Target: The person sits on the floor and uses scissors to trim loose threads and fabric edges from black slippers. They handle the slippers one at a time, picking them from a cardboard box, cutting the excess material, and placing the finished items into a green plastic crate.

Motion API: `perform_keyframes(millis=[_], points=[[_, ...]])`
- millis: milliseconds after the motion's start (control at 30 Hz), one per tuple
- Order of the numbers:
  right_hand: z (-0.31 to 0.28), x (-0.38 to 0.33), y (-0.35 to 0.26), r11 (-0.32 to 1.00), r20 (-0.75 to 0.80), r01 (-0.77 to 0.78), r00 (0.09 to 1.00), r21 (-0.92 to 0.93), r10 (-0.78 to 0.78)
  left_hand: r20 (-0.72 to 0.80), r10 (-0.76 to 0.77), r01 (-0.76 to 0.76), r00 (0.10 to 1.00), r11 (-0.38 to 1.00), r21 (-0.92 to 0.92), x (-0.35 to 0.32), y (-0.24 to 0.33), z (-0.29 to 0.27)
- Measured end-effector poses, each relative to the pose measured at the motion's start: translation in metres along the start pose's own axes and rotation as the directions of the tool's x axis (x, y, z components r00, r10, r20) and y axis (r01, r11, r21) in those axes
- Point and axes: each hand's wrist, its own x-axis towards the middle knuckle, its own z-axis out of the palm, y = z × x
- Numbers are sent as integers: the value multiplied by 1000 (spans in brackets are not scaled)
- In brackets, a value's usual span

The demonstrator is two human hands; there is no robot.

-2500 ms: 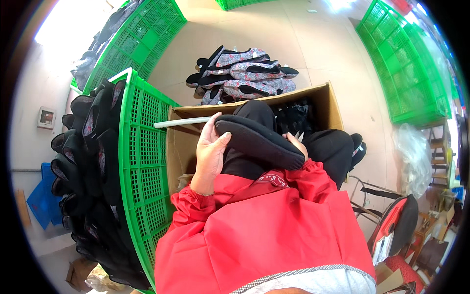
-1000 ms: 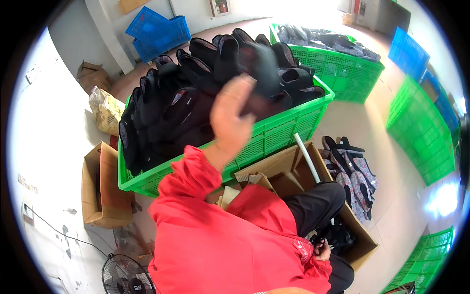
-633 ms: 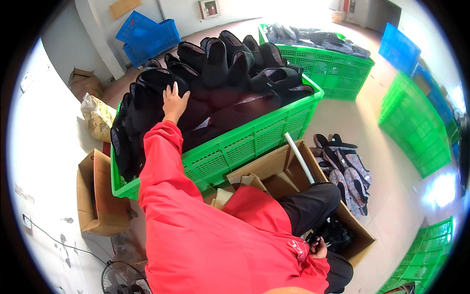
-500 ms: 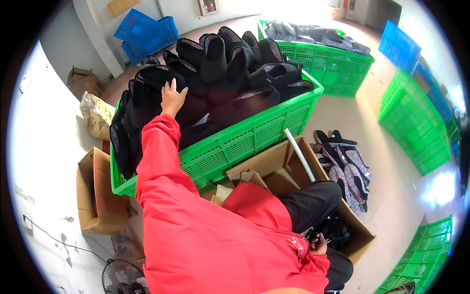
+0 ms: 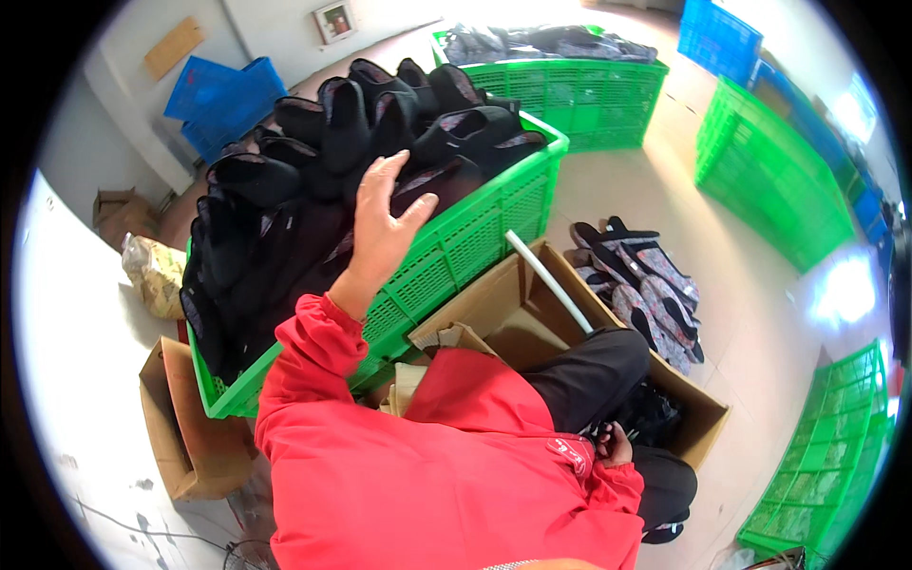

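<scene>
Blk shoes (image 5: 318, 180) nr L grip (image 5: 378, 233).

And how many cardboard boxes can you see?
3 for sure: an open box by the person's knees, a second box at the left end of the near green crate, and a third box behind the yellowish bag. Others may be hidden.

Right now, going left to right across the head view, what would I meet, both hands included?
Lower-left cardboard box → left hand → white tube → right hand → lower-right green crate.
</scene>
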Motion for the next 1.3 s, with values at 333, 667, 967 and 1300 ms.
perform_keyframes(millis=[333, 667, 967, 1300], points=[[0, -13, 2, 997, 26, 3, 1000, 73, -5, 417, -246, 481, 875, 530, -698, -50, 88, 126], [28, -46, -7, 994, -47, 25, 999, 109, -21, 521, -169, 455, 837, 743, -490, -104, 133, 194], [23, -39, -5, 980, -82, 87, 994, 177, -74, 333, 126, -42, 934, 968, -247, -103, 161, 203], [22, -36, -4, 975, -67, 105, 993, 198, -93, 354, 231, -226, 906, 972, -57, -111, 154, 209]])
